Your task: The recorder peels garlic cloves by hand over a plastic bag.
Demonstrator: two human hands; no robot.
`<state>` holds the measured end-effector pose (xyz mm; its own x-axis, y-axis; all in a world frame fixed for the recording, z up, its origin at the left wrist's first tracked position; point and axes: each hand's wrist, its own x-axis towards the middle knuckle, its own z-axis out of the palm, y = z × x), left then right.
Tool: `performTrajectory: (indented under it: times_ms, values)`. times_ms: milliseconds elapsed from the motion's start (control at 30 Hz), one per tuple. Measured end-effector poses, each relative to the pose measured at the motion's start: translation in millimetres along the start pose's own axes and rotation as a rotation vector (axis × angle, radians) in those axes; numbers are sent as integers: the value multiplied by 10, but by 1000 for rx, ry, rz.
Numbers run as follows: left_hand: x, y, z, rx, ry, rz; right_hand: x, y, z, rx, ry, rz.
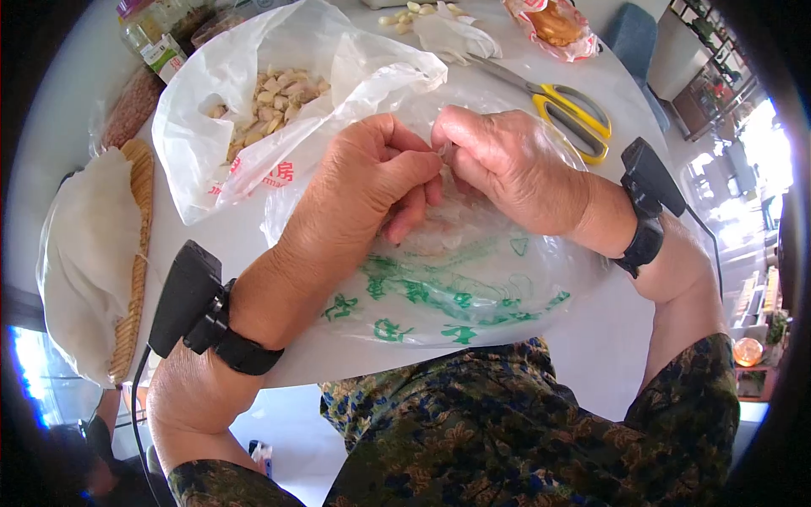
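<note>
My left hand (370, 180) and my right hand (510, 165) meet over a clear plastic bag (431, 317) with green print. Between their fingertips they pinch a small pale piece (445, 154), probably garlic or its skin; the fingers hide most of it. Beneath them, pale scraps like garlic skins (443, 231) lie on the clear bag. Beyond my left hand, a white plastic bag (203, 70) with red print gapes around many unpeeled garlic cloves (282, 98). Several peeled cloves (405, 22) are at the table's far side, beside a crumpled white sheet (456, 38).
Scissors with yellow handles (570, 117) lie beyond my right hand. A red-and-white wrapper (551, 28) holds brown food. At left are a jar (149, 41), a bag of small reddish items (130, 108) and a woven basket (136, 253) under white cloth. Someone's arm (108, 405) shows lower left.
</note>
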<state>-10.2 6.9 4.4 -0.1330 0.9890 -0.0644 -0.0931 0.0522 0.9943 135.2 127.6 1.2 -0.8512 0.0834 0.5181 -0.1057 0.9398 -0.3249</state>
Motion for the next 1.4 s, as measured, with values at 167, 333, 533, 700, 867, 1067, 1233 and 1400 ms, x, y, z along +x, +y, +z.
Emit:
performTrajectory:
  times_ms: [167,333,533,700,867,1067,1233,1400]
  values:
    - [2,7,-5,-73,-25,39,-5,-63,-61,48,37,122]
    - [-24,-3,26,-60,-24,72,-6,13,-48,-81,12,63]
    - [-25,-55,33,-252,-134,71,-10,9,-33,47,80,114]
    - [18,-87,-51,-382,-95,102,3,32,-109,23,98,11]
    - [15,-112,-69,-414,-115,113,-6,-28,-151,53,67,-34]
    - [13,-103,-70,-367,-142,87,26,-111,-39,351,190,92]
    - [-8,-95,-42,-277,-123,47,2,-104,-97,74,135,-41]
    - [0,-130,16,-307,-103,91,-8,-153,-109,274,66,215]
